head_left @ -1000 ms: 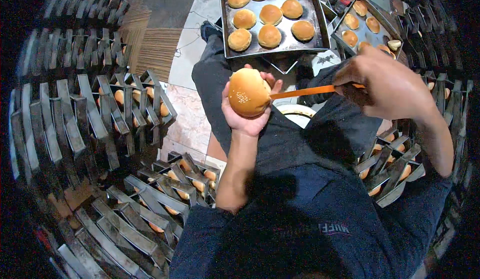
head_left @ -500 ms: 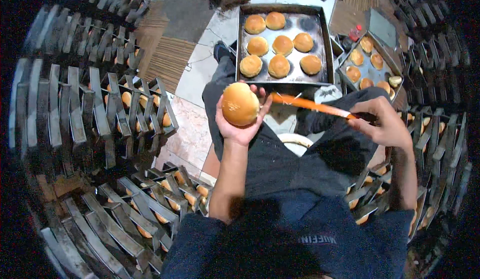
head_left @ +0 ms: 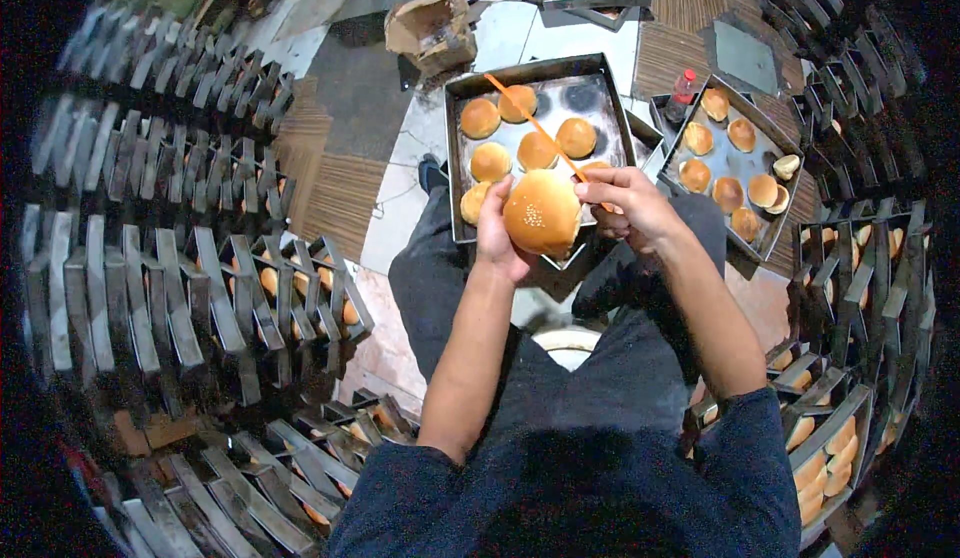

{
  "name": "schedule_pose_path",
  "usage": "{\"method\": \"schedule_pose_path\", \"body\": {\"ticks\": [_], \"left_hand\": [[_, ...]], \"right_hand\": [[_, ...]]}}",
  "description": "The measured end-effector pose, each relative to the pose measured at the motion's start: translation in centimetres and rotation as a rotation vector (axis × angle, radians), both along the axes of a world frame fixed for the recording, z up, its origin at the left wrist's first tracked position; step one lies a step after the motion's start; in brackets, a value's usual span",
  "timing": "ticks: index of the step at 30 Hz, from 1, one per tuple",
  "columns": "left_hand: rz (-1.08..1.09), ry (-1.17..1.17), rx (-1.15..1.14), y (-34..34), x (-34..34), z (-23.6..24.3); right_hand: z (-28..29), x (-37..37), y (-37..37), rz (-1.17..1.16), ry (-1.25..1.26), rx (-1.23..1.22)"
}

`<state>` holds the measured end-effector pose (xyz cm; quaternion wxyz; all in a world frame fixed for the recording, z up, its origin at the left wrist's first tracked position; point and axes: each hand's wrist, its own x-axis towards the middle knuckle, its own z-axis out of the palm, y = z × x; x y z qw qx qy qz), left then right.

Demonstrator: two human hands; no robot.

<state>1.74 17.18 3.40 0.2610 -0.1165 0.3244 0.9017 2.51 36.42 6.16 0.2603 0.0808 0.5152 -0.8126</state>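
Swung inward since half a second earlier, the right hand (head_left: 632, 210) pinches a thin orange strip (head_left: 542, 131), slanting far left, beside a round, golden, sesame-topped bun (head_left: 541, 213) cradled in the left hand (head_left: 497, 239). Beyond, a square, dark-rimmed metal tray (head_left: 552, 84) holds smaller golden buns (head_left: 480, 118); farther right, a red-capped bottle (head_left: 683, 94).

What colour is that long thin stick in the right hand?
The long thin stick is orange; the head view shows it best.
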Motion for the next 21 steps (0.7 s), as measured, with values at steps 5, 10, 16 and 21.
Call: {"method": "schedule_pose_path", "body": {"ticks": [5, 10, 16, 21], "left_hand": [[0.027, 0.202, -0.347, 2.8, -1.4, -1.3], [-0.131, 0.265, -0.596, 4.7, -4.8, -5.2], [-0.035, 0.036, -0.037, 6.5, -7.3, -8.5], [0.036, -0.037, -0.110, 9.9, -11.0, -12.3]], "right_hand": [[-4.8, -2.1, 0.7, -0.287, 0.159, 0.190], [-9.0, -3.6, 1.2, -0.407, 0.364, 0.406], [-9.1, -5.6, 4.0, -0.421, -0.013, 0.170], [-11.3, -6.6, 5.0, -0.602, -0.090, 0.498]]}}
